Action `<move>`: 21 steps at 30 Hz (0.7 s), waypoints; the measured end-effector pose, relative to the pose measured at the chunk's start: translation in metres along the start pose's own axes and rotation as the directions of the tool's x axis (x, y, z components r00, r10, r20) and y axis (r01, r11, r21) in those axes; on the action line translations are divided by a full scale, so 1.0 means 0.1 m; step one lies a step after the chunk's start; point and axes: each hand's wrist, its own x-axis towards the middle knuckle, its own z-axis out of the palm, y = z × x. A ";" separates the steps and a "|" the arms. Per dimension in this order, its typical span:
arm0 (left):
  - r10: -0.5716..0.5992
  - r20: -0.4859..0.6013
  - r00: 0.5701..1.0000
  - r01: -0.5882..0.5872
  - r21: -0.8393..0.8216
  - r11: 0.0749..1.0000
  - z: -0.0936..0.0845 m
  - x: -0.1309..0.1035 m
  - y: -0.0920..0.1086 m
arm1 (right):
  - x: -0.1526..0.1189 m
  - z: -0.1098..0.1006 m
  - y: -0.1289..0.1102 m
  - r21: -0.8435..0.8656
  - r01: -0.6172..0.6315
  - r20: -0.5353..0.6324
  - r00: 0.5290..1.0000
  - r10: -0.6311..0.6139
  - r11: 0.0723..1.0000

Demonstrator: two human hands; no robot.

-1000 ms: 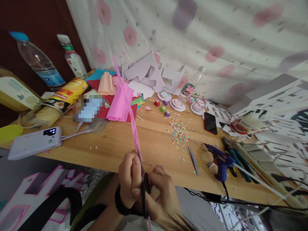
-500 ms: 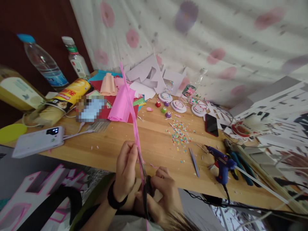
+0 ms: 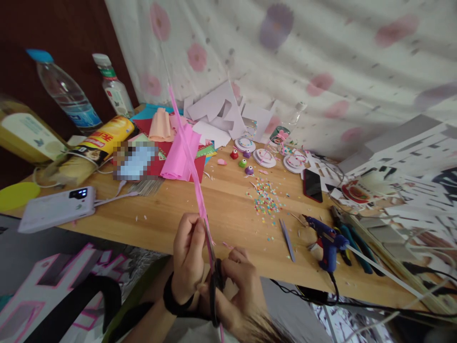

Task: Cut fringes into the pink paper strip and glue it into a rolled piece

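Observation:
My left hand, with a black band on its wrist, pinches a long pink paper strip between thumb and fingers. The strip stretches up and away over the table, its far end tapering. My right hand is closed round the black handles of a pair of scissors. The blades point up along the strip, their tips at my left thumb. Whether the blades are apart is hard to make out. Beyond the strip's middle lies a pink crepe paper roll on red and blue sheets.
To the right lie tweezers, a blue glue gun, pliers and a dark phone. Colourful confetti is scattered mid-table. Bottles and a white phone with a cable stand or lie at left.
The far end of the pink strip has swung to the left. My left hand has shifted very slightly right; both hands keep their hold.

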 end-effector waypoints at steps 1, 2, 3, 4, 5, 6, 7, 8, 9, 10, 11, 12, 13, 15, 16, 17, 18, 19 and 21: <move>-0.004 -0.005 1.000 0.004 -0.005 1.000 0.00 0.00 0.00 | 0.00 0.00 0.00 -0.003 0.010 -0.007 1.000 -0.010 1.000; -0.009 -0.009 1.000 0.008 -0.009 1.000 0.00 0.00 0.00 | 0.00 0.01 0.01 -0.008 0.023 -0.016 1.000 -0.024 1.000; -0.011 -0.013 1.000 0.011 -0.010 1.000 0.00 0.00 0.00 | 0.00 0.01 0.02 -0.013 0.038 -0.022 0.999 -0.039 0.999; -0.013 -0.017 1.000 0.013 -0.010 1.000 0.00 0.00 0.00 | 0.00 0.01 0.02 -0.015 0.050 -0.034 0.998 -0.051 0.999; -0.013 -0.022 1.000 0.013 -0.008 1.000 0.00 0.01 -0.01 | -0.01 0.02 0.02 -0.013 0.056 -0.047 0.997 -0.056 0.998; -0.012 -0.027 1.000 0.012 -0.005 1.000 -0.01 0.01 -0.01 | -0.01 0.02 0.02 -0.010 0.054 -0.052 0.997 -0.054 0.999; -0.008 -0.031 0.999 0.008 -0.002 1.000 -0.01 0.00 -0.02 | -0.01 0.02 0.02 -0.004 0.048 -0.050 0.998 -0.048 0.999; -0.003 -0.033 0.999 0.003 0.000 1.000 -0.02 0.00 -0.02 | 0.00 0.02 0.01 0.000 0.037 -0.040 0.999 -0.037 0.999; 0.000 -0.030 1.000 0.000 0.001 1.000 -0.02 -0.01 -0.03 | 0.00 0.02 0.01 0.000 0.024 -0.024 0.999 -0.024 1.000; -0.002 -0.020 1.000 0.002 0.004 1.000 -0.02 -0.02 -0.03 | 0.00 0.01 0.00 -0.002 0.010 -0.006 1.000 -0.010 1.000; -0.008 -0.007 1.000 0.008 0.005 1.000 -0.02 -0.04 -0.03 | 0.00 0.00 -0.01 -0.006 -0.001 0.014 1.000 0.001 1.000; -0.017 0.005 1.000 0.017 0.004 1.000 -0.02 -0.05 -0.03 | 0.01 -0.02 -0.02 -0.008 -0.008 0.025 1.000 0.008 1.000; -0.026 0.014 1.000 0.026 0.002 1.000 -0.02 -0.07 -0.02 | 0.01 -0.03 -0.03 -0.008 -0.012 0.035 0.999 0.013 1.000; -0.037 0.018 0.999 0.037 -0.004 0.999 0.00 -0.08 -0.01 | 0.02 -0.05 -0.03 -0.004 -0.010 0.051 0.999 0.010 1.000; -0.038 0.014 0.999 0.039 -0.007 0.999 0.00 -0.09 -0.01 | 0.02 -0.06 -0.02 0.000 -0.005 0.054 0.999 0.005 1.000; -0.037 0.008 0.999 0.037 -0.010 0.999 0.01 -0.09 0.00 | 0.01 -0.06 -0.02 0.003 -0.001 0.055 0.998 0.001 1.000; -0.037 0.006 0.999 0.037 -0.010 0.999 0.01 -0.08 0.00 | 0.01 -0.06 -0.01 0.005 0.000 0.056 0.998 -0.001 1.000; -0.034 0.005 0.999 0.034 -0.009 0.999 0.01 -0.08 0.00 | 0.01 -0.05 0.00 0.006 0.005 0.057 0.998 -0.005 1.000; -0.024 0.004 1.000 0.024 0.001 1.000 0.01 -0.07 -0.01 | 0.00 -0.03 0.02 0.014 0.021 0.041 0.999 -0.021 1.000</move>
